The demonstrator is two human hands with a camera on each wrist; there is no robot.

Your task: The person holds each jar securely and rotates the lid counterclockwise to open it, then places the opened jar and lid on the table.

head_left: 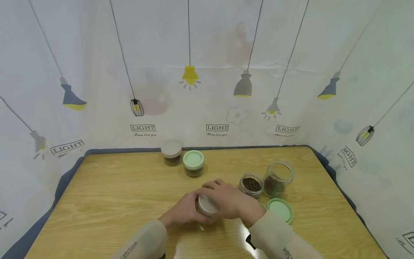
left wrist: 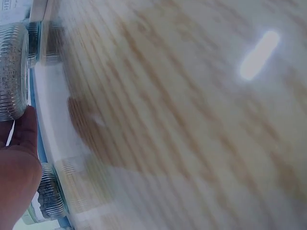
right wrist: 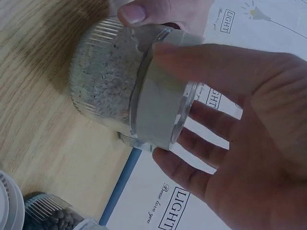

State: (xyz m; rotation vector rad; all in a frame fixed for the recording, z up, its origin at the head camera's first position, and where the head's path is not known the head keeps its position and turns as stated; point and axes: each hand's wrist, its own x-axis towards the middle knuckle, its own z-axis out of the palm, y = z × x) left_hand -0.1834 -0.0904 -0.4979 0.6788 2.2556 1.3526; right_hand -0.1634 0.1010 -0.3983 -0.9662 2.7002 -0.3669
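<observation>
Fingers (right wrist: 182, 170) of the right hand (head_left: 226, 201) pinch the pale lid of the held jar (right wrist: 108, 76), thumb on one side and fingertips on the other; those of the left hand (head_left: 183, 210) curl round its body.

The wood-grained bench (head_left: 113, 187) spreads beneath everything, and the held jar is over its near middle, apparently clear of the surface. Reading the clock from that jar, the tall open jar (head_left: 274, 183) is at two o'clock. The grey-lidded jar (head_left: 171, 154) stands at eleven, the green-lidded jar (head_left: 193, 163) just short of twelve. The small open jar (head_left: 251, 185), with dark brown beans in it, is also at two, nearer in; the loose green lid (head_left: 280, 210) lies at three.

I'd judge the held jar stiff, modestly weighty and breakable — it looks like glass. The smooth lid could slip under dry fingers, so its rim is the place to grasp, with the ribbed wall below for the steadying hand.

The left forearm comes in from eight o'clock, the right from four — that hand arched over the top, the other cupping the side.
</observation>
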